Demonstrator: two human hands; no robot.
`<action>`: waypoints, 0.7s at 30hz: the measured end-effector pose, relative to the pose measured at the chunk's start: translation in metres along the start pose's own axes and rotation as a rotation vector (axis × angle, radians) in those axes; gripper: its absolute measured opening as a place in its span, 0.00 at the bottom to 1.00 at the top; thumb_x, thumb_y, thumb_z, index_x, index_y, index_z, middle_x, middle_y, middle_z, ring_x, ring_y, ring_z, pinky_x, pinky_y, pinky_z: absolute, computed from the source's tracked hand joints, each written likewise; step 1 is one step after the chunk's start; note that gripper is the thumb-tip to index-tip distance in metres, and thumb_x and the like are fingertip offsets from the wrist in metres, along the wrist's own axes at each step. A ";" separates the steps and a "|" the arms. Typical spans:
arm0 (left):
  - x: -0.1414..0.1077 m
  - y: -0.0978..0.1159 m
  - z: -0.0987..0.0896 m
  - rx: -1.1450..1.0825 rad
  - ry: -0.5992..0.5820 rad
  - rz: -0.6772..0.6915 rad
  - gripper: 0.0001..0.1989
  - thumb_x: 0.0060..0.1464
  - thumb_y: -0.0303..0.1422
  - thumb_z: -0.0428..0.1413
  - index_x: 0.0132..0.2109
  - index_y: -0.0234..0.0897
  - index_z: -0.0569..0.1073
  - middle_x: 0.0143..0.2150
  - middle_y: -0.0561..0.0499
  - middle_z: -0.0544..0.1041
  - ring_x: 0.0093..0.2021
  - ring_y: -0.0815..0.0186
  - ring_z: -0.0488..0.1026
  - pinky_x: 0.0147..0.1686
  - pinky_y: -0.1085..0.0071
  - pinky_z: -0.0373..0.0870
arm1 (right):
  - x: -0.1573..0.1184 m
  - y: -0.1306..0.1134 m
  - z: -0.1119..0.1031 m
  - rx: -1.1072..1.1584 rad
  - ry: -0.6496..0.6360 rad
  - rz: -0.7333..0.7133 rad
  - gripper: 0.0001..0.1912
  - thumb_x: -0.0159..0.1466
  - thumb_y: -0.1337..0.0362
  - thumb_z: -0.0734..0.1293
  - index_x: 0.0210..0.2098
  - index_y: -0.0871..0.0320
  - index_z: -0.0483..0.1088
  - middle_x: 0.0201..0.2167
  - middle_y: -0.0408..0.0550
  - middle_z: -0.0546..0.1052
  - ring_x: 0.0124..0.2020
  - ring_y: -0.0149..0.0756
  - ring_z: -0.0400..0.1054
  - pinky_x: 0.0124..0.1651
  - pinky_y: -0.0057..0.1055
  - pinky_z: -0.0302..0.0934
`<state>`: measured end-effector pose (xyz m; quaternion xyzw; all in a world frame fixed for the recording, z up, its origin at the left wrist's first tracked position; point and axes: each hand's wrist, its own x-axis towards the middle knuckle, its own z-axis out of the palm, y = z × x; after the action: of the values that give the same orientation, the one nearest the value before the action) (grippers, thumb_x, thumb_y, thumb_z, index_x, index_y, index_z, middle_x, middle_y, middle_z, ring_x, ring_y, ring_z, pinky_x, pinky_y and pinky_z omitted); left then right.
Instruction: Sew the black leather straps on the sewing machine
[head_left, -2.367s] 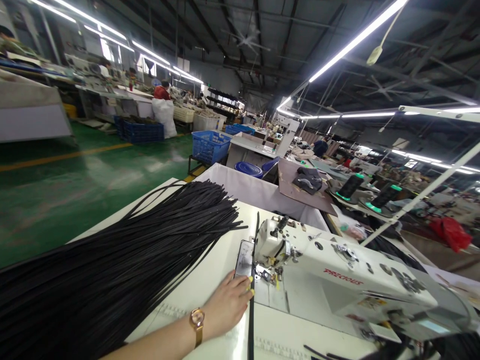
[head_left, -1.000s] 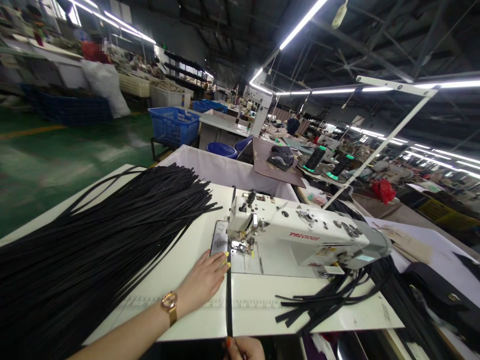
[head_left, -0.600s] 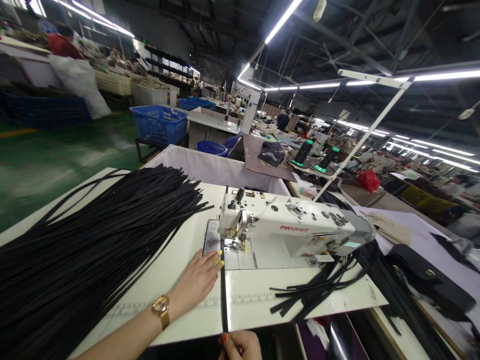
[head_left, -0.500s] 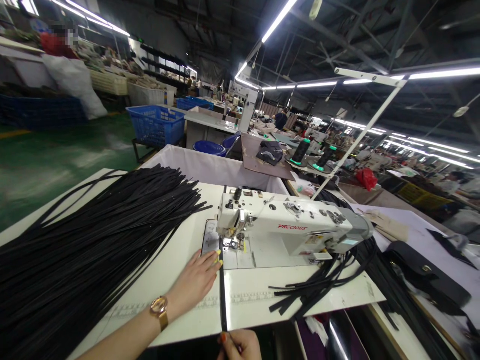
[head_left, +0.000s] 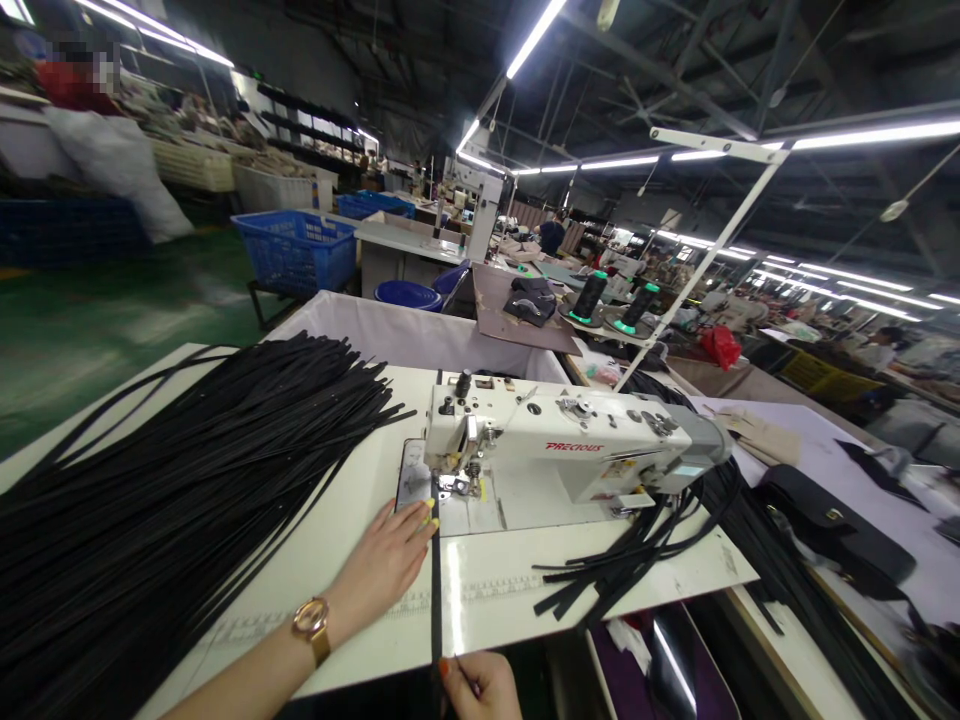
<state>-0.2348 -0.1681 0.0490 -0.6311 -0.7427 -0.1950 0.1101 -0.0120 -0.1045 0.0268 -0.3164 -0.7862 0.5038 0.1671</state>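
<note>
1. Spreading over the left of the white machine table (head_left: 480, 632), a thick bundle of black strips (head_left: 187, 470) points loose ends toward the sewing head; pale tabletop shows between it and the left hand.
2. The left hand (head_left: 386, 560), below a gold wristwatch (head_left: 310, 617), lies open and palm down, fingertips at the edge of a single black strip (head_left: 436, 600) and over the near end of the metal plate (head_left: 415, 475).
3. That strip runs nearly straight from the table's front edge to the left side of the presser foot (head_left: 454, 484); whether it passes beneath, I cannot tell. It is already lined up beside the foot, so the hands seem to be guiding it.
4. The right hand (head_left: 484, 685) pinches the strip's near part between thumb and finger, just at the front edge, with room to its right.
5. The PRECIOUS sewing machine (head_left: 510, 440) bounds the far side; a band of tabletop with a printed ruler (head_left: 502, 586) lies in front of it.
6. Farther right, black strap ends (head_left: 592, 575) hang over the front edge, well apart from the strip in hand.
</note>
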 end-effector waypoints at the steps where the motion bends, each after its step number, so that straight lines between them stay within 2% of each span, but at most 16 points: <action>1: 0.000 0.000 0.000 0.003 -0.001 0.000 0.17 0.64 0.30 0.47 0.58 0.39 0.71 0.61 0.43 0.71 0.62 0.55 0.65 0.64 0.49 0.54 | 0.001 0.004 0.001 0.002 -0.024 -0.011 0.37 0.63 0.37 0.58 0.13 0.57 0.74 0.11 0.46 0.74 0.15 0.30 0.63 0.22 0.25 0.52; 4: 0.000 -0.001 0.002 0.012 -0.007 0.003 0.18 0.65 0.31 0.47 0.59 0.39 0.70 0.61 0.43 0.71 0.63 0.55 0.65 0.64 0.49 0.54 | 0.003 0.018 0.004 0.032 -0.092 -0.009 0.36 0.65 0.39 0.58 0.15 0.57 0.76 0.12 0.47 0.75 0.13 0.29 0.62 0.21 0.25 0.50; 8: -0.001 -0.003 0.005 0.017 -0.015 0.005 0.18 0.65 0.31 0.47 0.60 0.39 0.69 0.62 0.44 0.70 0.63 0.55 0.64 0.64 0.49 0.54 | 0.004 0.029 0.008 0.066 -0.108 -0.005 0.36 0.65 0.40 0.58 0.17 0.58 0.77 0.13 0.49 0.76 0.13 0.29 0.63 0.20 0.24 0.48; 21: -0.001 -0.004 0.005 0.022 -0.060 0.002 0.19 0.65 0.32 0.48 0.60 0.40 0.68 0.63 0.45 0.69 0.64 0.54 0.63 0.63 0.47 0.55 | 0.006 0.032 0.007 -0.008 -0.125 -0.011 0.37 0.67 0.40 0.56 0.15 0.58 0.77 0.12 0.49 0.76 0.13 0.28 0.62 0.21 0.24 0.47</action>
<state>-0.2382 -0.1674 0.0431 -0.6361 -0.7472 -0.1678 0.0947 -0.0097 -0.0963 -0.0054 -0.2809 -0.7987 0.5187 0.1193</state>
